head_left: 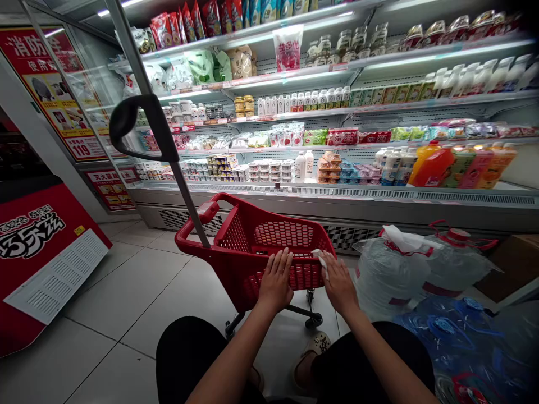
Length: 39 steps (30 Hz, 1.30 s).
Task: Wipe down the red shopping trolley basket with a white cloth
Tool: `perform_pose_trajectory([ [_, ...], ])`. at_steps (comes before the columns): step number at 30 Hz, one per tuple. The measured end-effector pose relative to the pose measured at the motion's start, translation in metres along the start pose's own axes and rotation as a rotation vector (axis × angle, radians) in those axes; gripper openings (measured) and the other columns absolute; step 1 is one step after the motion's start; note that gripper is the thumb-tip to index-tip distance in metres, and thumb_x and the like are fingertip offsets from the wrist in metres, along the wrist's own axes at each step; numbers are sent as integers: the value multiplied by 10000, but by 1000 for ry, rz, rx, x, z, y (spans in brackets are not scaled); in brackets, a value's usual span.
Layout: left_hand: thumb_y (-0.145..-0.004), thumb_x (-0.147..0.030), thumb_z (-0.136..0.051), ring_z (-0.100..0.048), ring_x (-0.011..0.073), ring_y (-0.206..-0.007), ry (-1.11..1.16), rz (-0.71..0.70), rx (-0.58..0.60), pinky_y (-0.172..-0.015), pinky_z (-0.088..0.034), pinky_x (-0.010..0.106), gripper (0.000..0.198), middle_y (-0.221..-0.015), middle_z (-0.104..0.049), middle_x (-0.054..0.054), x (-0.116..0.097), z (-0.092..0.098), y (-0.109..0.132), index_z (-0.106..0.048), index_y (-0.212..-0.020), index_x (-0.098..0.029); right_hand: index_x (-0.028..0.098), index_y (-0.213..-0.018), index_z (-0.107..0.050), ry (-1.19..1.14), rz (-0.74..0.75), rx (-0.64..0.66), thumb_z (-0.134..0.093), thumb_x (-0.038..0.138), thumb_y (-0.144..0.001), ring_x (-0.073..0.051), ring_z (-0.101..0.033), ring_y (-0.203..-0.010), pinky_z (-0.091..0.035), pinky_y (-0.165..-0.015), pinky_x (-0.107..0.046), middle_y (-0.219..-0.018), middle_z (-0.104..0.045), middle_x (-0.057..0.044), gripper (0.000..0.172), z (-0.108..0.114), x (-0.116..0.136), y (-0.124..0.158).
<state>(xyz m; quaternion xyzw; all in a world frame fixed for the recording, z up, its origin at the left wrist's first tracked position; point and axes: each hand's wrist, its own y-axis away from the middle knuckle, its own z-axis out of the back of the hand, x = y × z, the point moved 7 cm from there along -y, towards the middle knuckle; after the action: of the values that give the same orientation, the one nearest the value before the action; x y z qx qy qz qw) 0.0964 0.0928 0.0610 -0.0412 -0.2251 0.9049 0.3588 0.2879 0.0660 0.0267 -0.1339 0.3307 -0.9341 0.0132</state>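
A small red plastic shopping cart (236,269) with perforated sides stands in front of me on black casters. My left hand (275,283) lies against the near side of its basket, fingers stretched out over the rim and nothing visible in it. My right hand (340,285) is at the basket's right end, its fingers holding a crumpled white wipe (320,259) against the red rim. Whether it is paper or cloth I cannot tell. The visible inside of the basket shows bare red plastic.
A grey pole with a black loop handle (145,126) slants across the cart's rear. Behind stands a refrigerated shelf (278,188) of dairy and drinks. Large clear water jugs (387,275) and blue ones (455,325) sit right; a red cooler (46,264) stands left.
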Motion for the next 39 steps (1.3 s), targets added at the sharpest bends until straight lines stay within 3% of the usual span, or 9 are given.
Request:
perform_pose_trajectory([
  [4,-781,-218,-538,-74,286,-1636,-9,13,-7,-1334,-70,486,1014,-1768,-72,99,0,1,0,-87,-1682,-103,236,-1695,-123,-22,150,7,-276,323,-1121,-209,-323,-1568,-242,-1293,-458,-1688,-374,-44,601,-9,66,-7],
  [7,-809,-223,-528,-103,278,-1634,-34,-2,-22,-1333,-86,473,995,-1764,-95,105,-1,2,1,-69,-1685,-103,254,-1695,-44,-27,216,4,-294,304,-1117,-203,-333,-1563,-234,-1299,-454,-1692,-361,-31,631,-9,84,-8],
  [13,-865,-194,-516,-134,238,-1630,-124,-51,-37,-1331,-114,409,937,-1759,-145,107,15,20,7,-73,-1685,-94,300,-1692,-49,6,229,40,-300,309,-1118,-194,-362,-1548,-209,-1305,-459,-1688,-365,-1,626,6,47,0],
  [19,-863,-298,-648,-265,383,-1578,-174,122,-42,-1309,-101,594,829,-1728,-287,78,53,46,15,-351,-1636,-263,267,-1693,-147,8,89,-3,-276,325,-1123,-213,-406,-1526,-242,-1289,-481,-1655,-434,-39,588,8,28,-1],
  [22,-857,-368,-670,-363,391,-1518,-150,146,-18,-1307,-143,580,794,-1692,-366,93,50,43,13,-425,-1599,-227,240,-1693,-154,-5,127,-20,-313,335,-1119,-229,-418,-1518,-228,-1291,-496,-1633,-466,-54,603,1,56,-8],
  [26,-886,-364,-630,-365,378,-1510,-173,140,-44,-1301,-168,562,789,-1701,-345,104,42,37,10,-388,-1617,-195,230,-1697,-95,-50,242,-12,-312,266,-1105,-221,-377,-1542,-229,-1290,-479,-1662,-417,-48,632,-12,114,-18],
  [29,-917,-361,-587,-359,383,-1511,-201,144,-58,-1293,-168,571,775,-1709,-322,125,42,36,11,-355,-1630,-165,218,-1697,-53,-74,279,2,-302,254,-1098,-220,-374,-1544,-237,-1289,-480,-1672,-395,-62,650,-16,136,-23],
  [32,-882,-331,-619,-347,398,-1515,-222,143,-56,-1283,-169,586,864,-1712,-305,144,44,35,12,-278,-1658,-167,252,-1695,-23,-67,320,24,-291,251,-1103,-205,-378,-1541,-187,-1307,-486,-1675,-386,-37,650,-12,126,-20],
  [39,-833,-297,-657,-319,392,-1527,-214,119,-50,-1284,-170,580,1006,-1725,-262,149,40,34,13,-142,-1690,-186,297,-1695,-74,24,183,25,-284,320,-1117,-202,-385,-1537,-159,-1312,-490,-1675,-389,-20,616,11,43,1],
])
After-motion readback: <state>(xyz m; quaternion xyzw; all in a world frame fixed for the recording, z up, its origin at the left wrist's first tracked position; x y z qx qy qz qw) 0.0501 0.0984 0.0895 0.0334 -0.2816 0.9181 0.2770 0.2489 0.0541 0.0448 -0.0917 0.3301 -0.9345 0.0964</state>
